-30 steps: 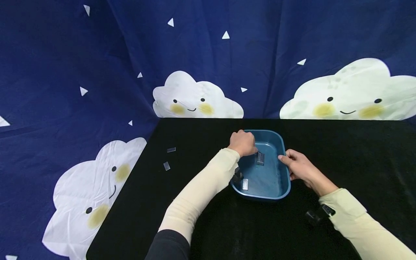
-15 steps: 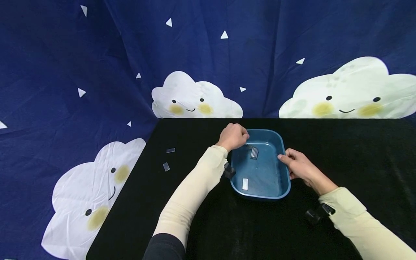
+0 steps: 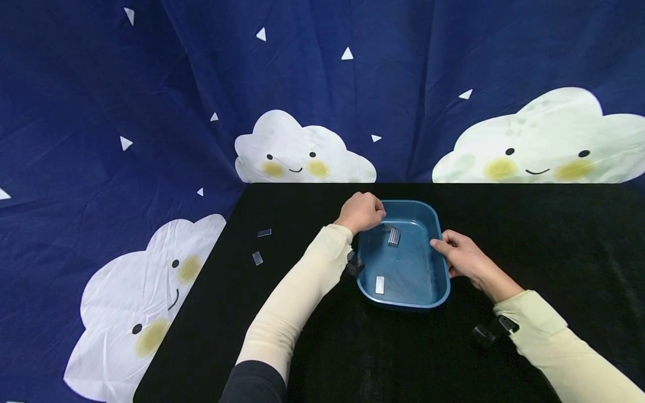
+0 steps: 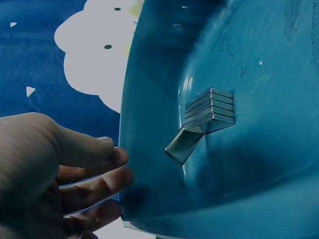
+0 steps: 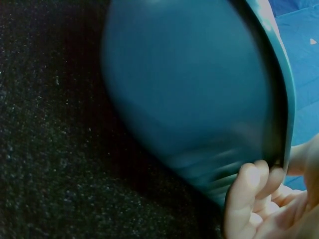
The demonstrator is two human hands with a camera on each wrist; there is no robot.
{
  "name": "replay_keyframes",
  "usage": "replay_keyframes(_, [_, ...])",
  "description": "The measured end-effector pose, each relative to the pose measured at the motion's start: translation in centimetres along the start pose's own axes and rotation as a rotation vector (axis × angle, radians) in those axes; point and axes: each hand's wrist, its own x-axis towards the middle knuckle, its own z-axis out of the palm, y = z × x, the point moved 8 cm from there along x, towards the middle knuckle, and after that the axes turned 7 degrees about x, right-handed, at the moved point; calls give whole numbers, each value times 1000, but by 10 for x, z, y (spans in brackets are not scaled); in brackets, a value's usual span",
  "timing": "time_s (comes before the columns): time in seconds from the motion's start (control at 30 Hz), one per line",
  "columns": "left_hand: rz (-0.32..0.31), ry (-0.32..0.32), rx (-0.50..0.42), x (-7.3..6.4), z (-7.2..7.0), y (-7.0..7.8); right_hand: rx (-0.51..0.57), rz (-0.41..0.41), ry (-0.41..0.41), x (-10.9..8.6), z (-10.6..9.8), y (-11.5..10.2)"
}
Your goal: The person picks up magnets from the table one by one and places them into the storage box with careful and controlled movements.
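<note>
We see two bare hands at a blue bin [image 3: 413, 280] on a black bench [image 3: 544, 235]. A second ago the left hand [image 3: 360, 211] reached inside the bin; since then it has drawn back to the rim, and the stack of bars [image 4: 212, 108] has shifted towards it. We take this to mean that the stack has been let go. The left hand is loosely bent and holds nothing we can see; we cannot tell whether it touches the rim. The right hand [image 3: 463, 257] grips the opposite wall, thumb over the rim.

The bars look metallic: flat, sharp-edged, glossy, packed side by side just right of the left hand, with one skewed bar [image 4: 184, 144] slanting off towards it. A lone silver plate [image 3: 380, 285] lies flat between the hands, nearer us. Well left of the left hand, two small rectangles, an upper piece [image 3: 264, 233] and a lower piece [image 3: 257, 258], lie apart on dull, fabric-like black. The bin is smooth, rounded, probably plastic
</note>
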Motion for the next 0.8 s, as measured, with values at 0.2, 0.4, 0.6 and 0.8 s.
replay_keyframes(0.2, [84, -121, 149, 0, 11, 9, -2, -4, 1, 0, 0, 0])
replay_keyframes(0.4, [161, -286, 257, -4, 27, 15, 1, -3, -1, 0, 1, 0])
replay_keyframes(0.6, [172, -450, 197, -8, 42, 16, -4, 10, 3, 1, 0, 1])
replay_keyframes(0.8, [190, -460, 158, -7, 43, 17, -2, 19, 3, 2, 0, 2])
